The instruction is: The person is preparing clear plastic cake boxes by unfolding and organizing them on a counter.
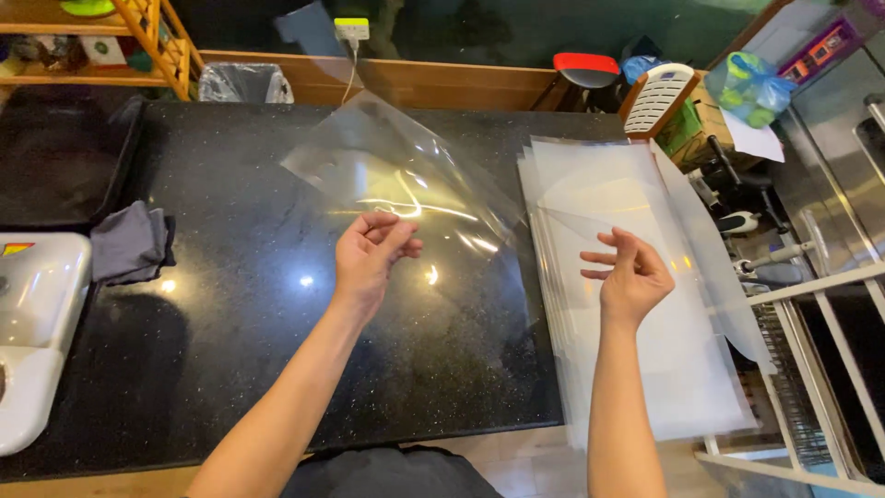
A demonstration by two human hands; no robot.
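The left hand is raised over the black stone counter, its fingertips pinched on the near edge of a clear plastic sheet that lifts off the counter and arcs up and away toward the counter's far edge; the right hand hovers above the stack of clear sheets lying on the counter's right end, thumb and fingers drawn together, apparently nipping the corner of another thin film, though glare and transparency make it hard to be sure what it holds; the stack overhangs the counter's near edge a little; a folded grey cloth lies at the counter's left side, just beside a white appliance at the counter's left end, with a dark tray behind the cloth; beyond the counter's far right corner stand a white slotted object and a green and blue bag; a white wire rack stands right of the counter.
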